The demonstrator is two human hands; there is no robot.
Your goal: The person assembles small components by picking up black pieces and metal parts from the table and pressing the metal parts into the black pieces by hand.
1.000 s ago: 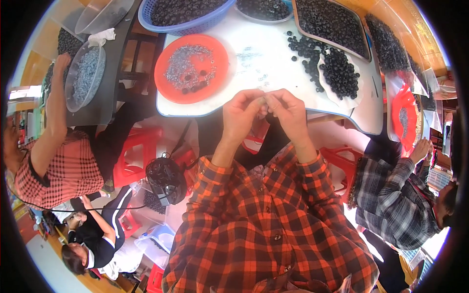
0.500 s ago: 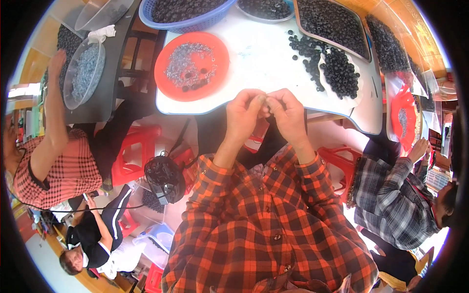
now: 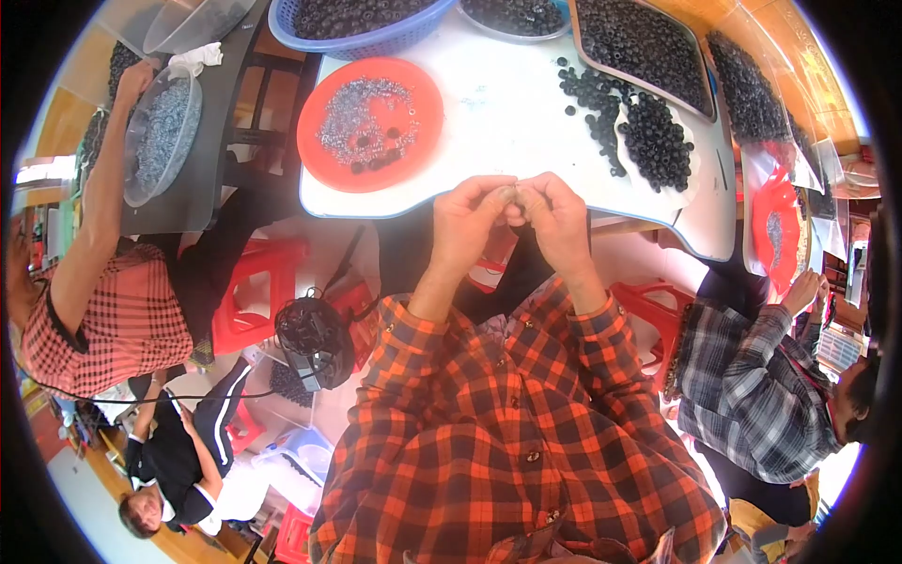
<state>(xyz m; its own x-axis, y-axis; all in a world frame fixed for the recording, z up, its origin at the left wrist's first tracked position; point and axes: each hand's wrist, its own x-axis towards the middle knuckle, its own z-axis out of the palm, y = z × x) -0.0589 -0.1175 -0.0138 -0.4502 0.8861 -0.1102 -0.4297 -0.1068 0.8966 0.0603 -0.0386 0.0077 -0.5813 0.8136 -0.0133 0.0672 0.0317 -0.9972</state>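
Observation:
My left hand (image 3: 465, 221) and my right hand (image 3: 552, 214) meet fingertip to fingertip at the near edge of the white table (image 3: 498, 113). Between the fingertips sits a small part (image 3: 514, 195), too tiny to tell its kind. Both forearms come up from my orange plaid shirt. An orange round tray (image 3: 369, 122) with small silvery pieces and a few black rings lies left of my hands. A loose heap of black rings (image 3: 648, 141) lies on the table to the right.
A blue basket (image 3: 357, 21) and a long tray (image 3: 644, 47) of black rings stand at the far edge. A person in a red checked shirt (image 3: 113, 320) works at a clear bowl (image 3: 160, 132) on the left; another in grey plaid (image 3: 752, 376) sits right. Red stools (image 3: 254, 291) and a black fan (image 3: 315, 338) stand below.
My hands stay together at the table edge, fingers shifting slightly around the small part. The person on the left has moved an arm a little at the bowl.

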